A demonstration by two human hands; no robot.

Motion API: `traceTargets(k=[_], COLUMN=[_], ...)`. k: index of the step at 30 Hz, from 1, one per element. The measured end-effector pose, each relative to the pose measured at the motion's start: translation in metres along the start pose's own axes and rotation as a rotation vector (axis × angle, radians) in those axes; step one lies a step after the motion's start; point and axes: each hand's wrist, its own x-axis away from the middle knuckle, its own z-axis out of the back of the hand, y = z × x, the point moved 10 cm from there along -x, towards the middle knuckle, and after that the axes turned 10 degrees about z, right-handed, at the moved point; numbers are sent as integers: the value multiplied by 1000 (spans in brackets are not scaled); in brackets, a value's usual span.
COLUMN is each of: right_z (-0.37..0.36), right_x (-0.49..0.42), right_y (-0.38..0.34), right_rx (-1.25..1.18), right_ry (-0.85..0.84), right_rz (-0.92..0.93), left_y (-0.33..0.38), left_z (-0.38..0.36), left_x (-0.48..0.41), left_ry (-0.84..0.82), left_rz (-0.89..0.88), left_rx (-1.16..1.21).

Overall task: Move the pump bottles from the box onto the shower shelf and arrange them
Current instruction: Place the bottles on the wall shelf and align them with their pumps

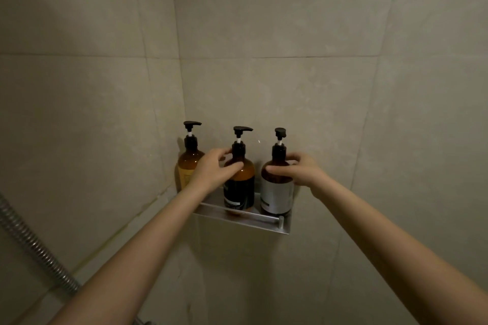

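Note:
Three amber pump bottles stand upright in a row on the metal shower shelf [264, 223] in the tiled corner. The left bottle [188, 163] has a yellow label and is partly hidden behind my left hand. My left hand [215, 170] grips the shoulder of the middle bottle [239, 187], which has a black label. My right hand [301, 170] holds the right bottle [276, 192], white-labelled, at its shoulder, thumb in front and fingers behind. The left and middle pump heads point right; the right one faces me. The box is out of sight.
Beige tiled walls meet in a corner just left of the shelf. A ribbed metal shower hose [34, 245] runs diagonally at the lower left. The shelf has a thin front rail [253, 215].

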Motion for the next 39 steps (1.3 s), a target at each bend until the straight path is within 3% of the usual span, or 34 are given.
traceTargets(k=[3, 13, 20, 28, 33, 39], right_z=[1, 3, 13, 10, 18, 13], right_x=[-2, -4, -4, -6, -6, -5], right_y=[0, 1, -1, 1, 5, 10], right_rx=[43, -30, 121, -21, -20, 24], right_ry=[5, -52, 97, -63, 49, 10], right_rz=[26, 72, 123, 70, 30, 43], left_y=[0, -3, -2, 1, 3, -5], left_z=[-7, -3, -2, 8, 8, 9], left_x=[0, -5, -11, -14, -17, -15], left_ry=[-48, 49, -44, 2, 20, 10], left_rz=[-18, 37, 41, 67, 54, 50], left_rx=[-51, -42, -5, -42, -76, 13])
